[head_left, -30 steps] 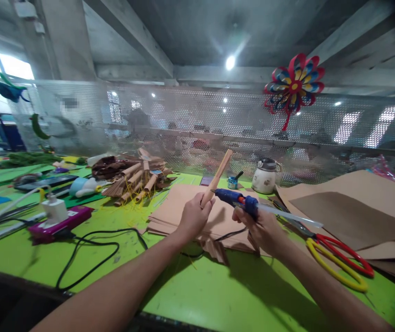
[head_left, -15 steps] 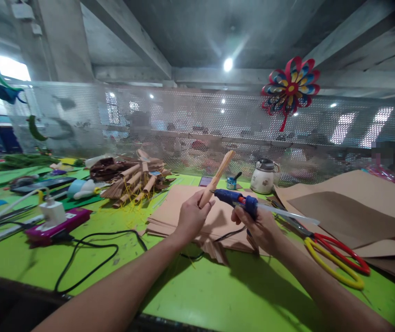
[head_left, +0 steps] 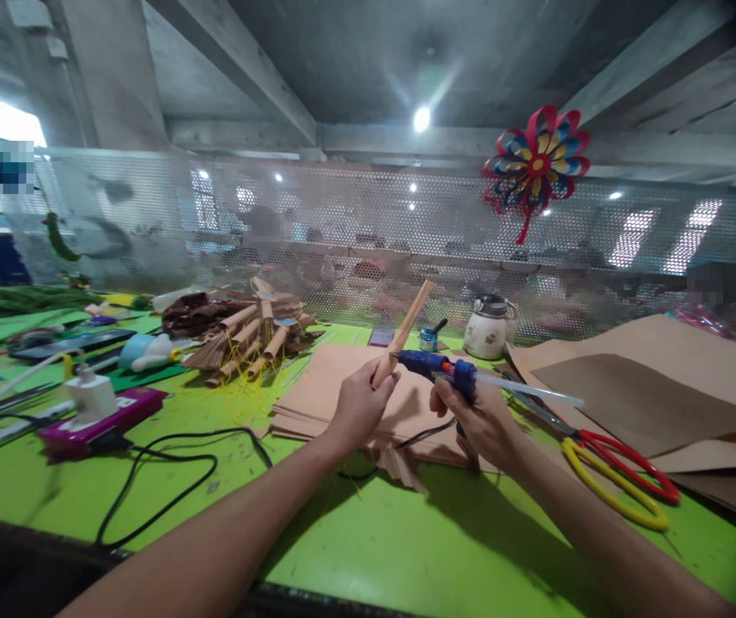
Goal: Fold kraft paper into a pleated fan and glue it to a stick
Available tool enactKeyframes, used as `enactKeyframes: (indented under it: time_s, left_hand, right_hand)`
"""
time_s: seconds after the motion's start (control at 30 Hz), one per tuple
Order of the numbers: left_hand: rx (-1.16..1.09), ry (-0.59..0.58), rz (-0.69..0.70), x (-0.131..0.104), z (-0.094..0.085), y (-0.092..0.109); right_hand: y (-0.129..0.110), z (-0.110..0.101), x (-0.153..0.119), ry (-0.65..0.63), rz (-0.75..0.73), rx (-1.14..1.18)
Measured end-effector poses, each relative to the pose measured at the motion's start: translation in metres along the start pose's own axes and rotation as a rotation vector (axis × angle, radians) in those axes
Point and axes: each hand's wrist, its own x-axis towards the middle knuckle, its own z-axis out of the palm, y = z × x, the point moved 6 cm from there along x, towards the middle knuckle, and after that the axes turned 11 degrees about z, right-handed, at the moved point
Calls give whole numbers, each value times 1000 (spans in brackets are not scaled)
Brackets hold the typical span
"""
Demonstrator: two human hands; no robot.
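My left hand (head_left: 362, 399) is closed around the lower end of a narrow folded strip of brown paper (head_left: 411, 324), which slants up to the right. In my right hand (head_left: 480, 425) is a blue hot glue gun (head_left: 435, 366), with a clear glue stick (head_left: 535, 392) sticking out of its back. The gun's nozzle points left and meets, or nearly meets, the strip just above my left fingers. Beneath both hands lies a stack of brown paper sheets (head_left: 316, 378). A small pleated piece of paper (head_left: 399, 468) sits at the stack's front edge.
Scissors (head_left: 625, 468) with red and yellow handles lie right, beside large brown sheets (head_left: 657, 386). Behind stand a white jug (head_left: 487, 330) and a small blue jar (head_left: 428, 340). Left are pleated paper pieces (head_left: 258, 330), a magenta power strip (head_left: 103, 425) and a black cord (head_left: 206, 468).
The glue gun's nozzle has shifted slightly along the paper strip, and the strip has turned a little in my left hand. Both grips stay the same. The whole view has slid slightly.
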Motion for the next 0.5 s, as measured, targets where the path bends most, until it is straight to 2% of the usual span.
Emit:
enactKeyframes:
  time_s: [0.23, 0.5]
  left_hand:
    - [-30, -14, -52, 0, 2, -4]
    - [-56, -28, -63, 1, 4, -5]
  right_hand:
    - [-5, 0, 0, -15, 43, 111]
    - [-1, 2, 0, -30, 87, 128]
